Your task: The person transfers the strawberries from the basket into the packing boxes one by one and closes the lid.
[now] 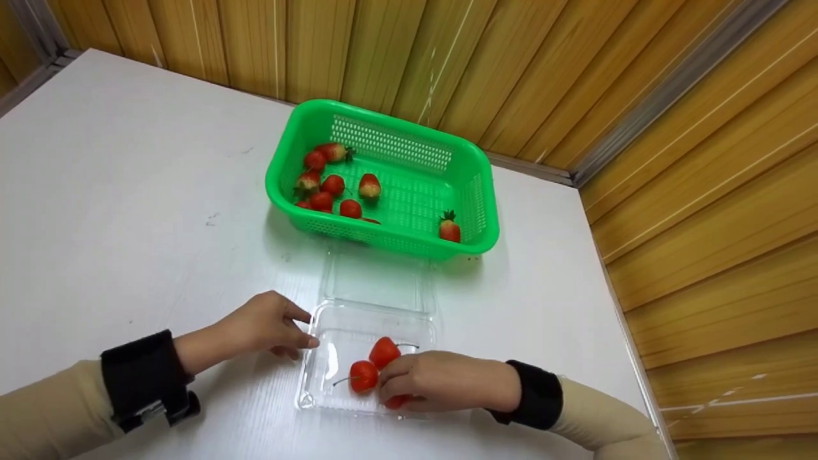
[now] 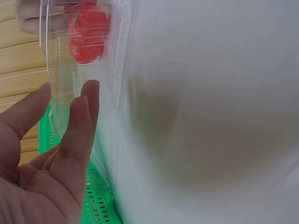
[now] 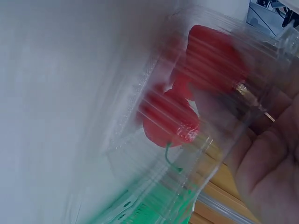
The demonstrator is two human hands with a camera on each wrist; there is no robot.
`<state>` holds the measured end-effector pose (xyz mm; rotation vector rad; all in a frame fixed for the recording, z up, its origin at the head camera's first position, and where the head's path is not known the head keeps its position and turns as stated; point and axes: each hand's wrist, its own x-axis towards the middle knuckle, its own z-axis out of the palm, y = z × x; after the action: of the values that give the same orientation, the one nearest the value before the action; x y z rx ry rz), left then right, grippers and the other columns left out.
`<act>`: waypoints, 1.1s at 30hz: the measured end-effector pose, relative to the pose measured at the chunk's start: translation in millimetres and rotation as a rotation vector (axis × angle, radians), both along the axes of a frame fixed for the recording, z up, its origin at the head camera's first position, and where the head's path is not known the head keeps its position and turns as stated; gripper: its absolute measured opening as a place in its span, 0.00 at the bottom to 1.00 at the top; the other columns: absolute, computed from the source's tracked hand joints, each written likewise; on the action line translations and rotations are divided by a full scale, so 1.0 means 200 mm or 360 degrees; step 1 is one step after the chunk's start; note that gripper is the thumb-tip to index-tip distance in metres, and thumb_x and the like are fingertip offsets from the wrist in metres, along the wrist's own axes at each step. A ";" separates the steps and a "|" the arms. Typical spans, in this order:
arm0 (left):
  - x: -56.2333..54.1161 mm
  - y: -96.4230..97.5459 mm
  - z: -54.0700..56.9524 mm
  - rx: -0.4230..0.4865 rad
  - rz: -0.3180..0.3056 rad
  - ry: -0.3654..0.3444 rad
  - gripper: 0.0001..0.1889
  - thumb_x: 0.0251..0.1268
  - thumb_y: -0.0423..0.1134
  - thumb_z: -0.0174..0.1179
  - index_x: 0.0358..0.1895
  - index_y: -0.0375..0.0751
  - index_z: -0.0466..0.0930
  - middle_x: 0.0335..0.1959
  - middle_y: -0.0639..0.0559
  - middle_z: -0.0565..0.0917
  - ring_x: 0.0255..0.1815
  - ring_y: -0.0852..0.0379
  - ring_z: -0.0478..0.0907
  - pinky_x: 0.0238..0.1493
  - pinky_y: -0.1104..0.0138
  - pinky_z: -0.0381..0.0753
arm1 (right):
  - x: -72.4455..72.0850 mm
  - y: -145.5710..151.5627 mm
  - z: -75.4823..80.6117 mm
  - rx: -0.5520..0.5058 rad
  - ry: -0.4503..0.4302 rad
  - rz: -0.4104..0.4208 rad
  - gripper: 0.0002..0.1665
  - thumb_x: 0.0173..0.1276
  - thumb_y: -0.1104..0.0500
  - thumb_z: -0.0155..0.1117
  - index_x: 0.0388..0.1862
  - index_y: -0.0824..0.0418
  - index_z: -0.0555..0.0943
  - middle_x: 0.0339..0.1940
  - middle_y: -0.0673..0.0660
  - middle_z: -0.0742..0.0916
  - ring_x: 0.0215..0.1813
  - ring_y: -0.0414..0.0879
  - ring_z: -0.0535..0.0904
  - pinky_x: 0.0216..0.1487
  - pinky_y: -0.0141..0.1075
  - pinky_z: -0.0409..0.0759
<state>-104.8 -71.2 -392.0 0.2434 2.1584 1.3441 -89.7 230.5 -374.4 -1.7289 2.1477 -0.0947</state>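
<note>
Head view alone shows strawberries (image 1: 369,186); right grip (image 1: 441,381) apparently holds a cherry (image 1: 397,402).

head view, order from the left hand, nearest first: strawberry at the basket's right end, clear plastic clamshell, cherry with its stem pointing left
From the left hand:
1. Clear plastic clamshell: just to its right, edge at the fingers.
2. Cherry: farther right, inside the clamshell.
3. Strawberry: far off to the right, in the green basket.

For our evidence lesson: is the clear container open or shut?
The container is open: its lid lies folded back toward the basket; the right hand reaches inside.
</note>
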 end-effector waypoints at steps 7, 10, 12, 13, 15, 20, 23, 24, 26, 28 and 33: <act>0.01 0.01 -0.01 0.0065 0.0036 -0.0026 0.19 0.58 0.33 0.72 0.49 0.21 0.84 0.27 0.43 0.90 0.20 0.64 0.83 0.30 0.69 0.87 | -0.01 -0.01 -0.01 0.0077 -0.0044 -0.0056 0.13 0.70 0.60 0.70 0.53 0.58 0.86 0.53 0.51 0.89 0.58 0.41 0.84 0.65 0.23 0.78; 0.01 0.01 0.00 0.0089 0.0060 -0.0021 0.14 0.58 0.32 0.72 0.43 0.24 0.86 0.23 0.47 0.89 0.19 0.65 0.82 0.28 0.70 0.87 | -0.02 -0.02 0.00 0.0128 -0.0074 -0.0101 0.14 0.70 0.60 0.70 0.54 0.58 0.85 0.53 0.51 0.89 0.58 0.41 0.84 0.65 0.24 0.79; 0.01 0.02 0.00 0.0099 0.0080 -0.0025 0.12 0.58 0.31 0.72 0.41 0.26 0.86 0.21 0.50 0.88 0.19 0.65 0.82 0.28 0.71 0.86 | -0.02 -0.03 0.00 0.0159 -0.0090 -0.0123 0.14 0.70 0.60 0.70 0.54 0.58 0.85 0.54 0.51 0.89 0.59 0.41 0.84 0.65 0.24 0.79; 0.01 0.02 -0.01 0.0100 0.0089 -0.0027 0.11 0.57 0.31 0.72 0.40 0.27 0.85 0.20 0.51 0.87 0.19 0.66 0.82 0.27 0.71 0.86 | -0.02 -0.03 0.00 0.0173 -0.0094 -0.0132 0.14 0.70 0.61 0.70 0.54 0.58 0.85 0.54 0.51 0.89 0.59 0.41 0.84 0.65 0.24 0.79; 0.01 0.02 -0.01 0.0105 0.0100 -0.0033 0.09 0.58 0.31 0.72 0.38 0.28 0.85 0.19 0.54 0.85 0.18 0.66 0.81 0.27 0.72 0.86 | -0.02 -0.03 0.00 0.0190 -0.0108 -0.0150 0.15 0.70 0.61 0.70 0.55 0.57 0.85 0.54 0.51 0.89 0.58 0.40 0.83 0.64 0.24 0.79; 0.02 0.02 -0.04 0.0146 0.0106 -0.0085 0.08 0.59 0.32 0.71 0.37 0.31 0.84 0.17 0.57 0.84 0.19 0.66 0.81 0.27 0.73 0.85 | -0.01 -0.01 0.00 0.0181 -0.0114 -0.0140 0.14 0.71 0.60 0.69 0.55 0.57 0.84 0.54 0.52 0.89 0.58 0.41 0.83 0.63 0.23 0.79; 0.02 0.02 -0.05 0.0168 0.0107 -0.0117 0.08 0.59 0.32 0.71 0.37 0.32 0.83 0.17 0.57 0.84 0.20 0.66 0.81 0.28 0.73 0.85 | -0.01 0.00 0.00 0.0171 -0.0096 -0.0137 0.14 0.72 0.60 0.68 0.55 0.57 0.84 0.55 0.52 0.88 0.59 0.41 0.83 0.64 0.24 0.79; 0.02 0.02 -0.05 0.0171 0.0109 -0.0124 0.08 0.59 0.32 0.71 0.37 0.32 0.83 0.17 0.57 0.84 0.19 0.66 0.81 0.28 0.73 0.85 | -0.01 0.00 0.00 0.0168 -0.0091 -0.0140 0.14 0.72 0.60 0.68 0.55 0.57 0.84 0.56 0.52 0.88 0.59 0.41 0.83 0.65 0.25 0.79; 0.01 0.02 -0.05 0.0168 0.0105 -0.0115 0.08 0.59 0.32 0.71 0.37 0.32 0.83 0.17 0.57 0.84 0.19 0.66 0.81 0.28 0.74 0.85 | -0.01 0.01 0.01 0.0164 -0.0079 -0.0150 0.15 0.72 0.60 0.68 0.56 0.57 0.84 0.57 0.52 0.88 0.60 0.41 0.83 0.66 0.25 0.79; 0.01 0.03 -0.04 0.0163 0.0098 -0.0102 0.08 0.59 0.32 0.71 0.37 0.33 0.83 0.17 0.57 0.84 0.19 0.67 0.81 0.27 0.74 0.85 | -0.01 0.01 0.02 0.0155 -0.0059 -0.0152 0.15 0.72 0.60 0.68 0.57 0.57 0.84 0.57 0.52 0.88 0.60 0.42 0.83 0.66 0.26 0.79; 0.00 0.03 -0.03 0.0154 0.0090 -0.0091 0.08 0.59 0.33 0.71 0.37 0.32 0.83 0.17 0.56 0.84 0.19 0.67 0.82 0.26 0.74 0.84 | 0.00 0.02 0.05 0.0118 -0.0024 -0.0156 0.17 0.72 0.60 0.68 0.59 0.57 0.83 0.58 0.52 0.88 0.60 0.42 0.83 0.66 0.26 0.79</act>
<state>-104.3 -65.6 -397.6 0.1799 2.0700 1.4716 -90.0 234.1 -364.3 -1.5775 2.1963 -0.0537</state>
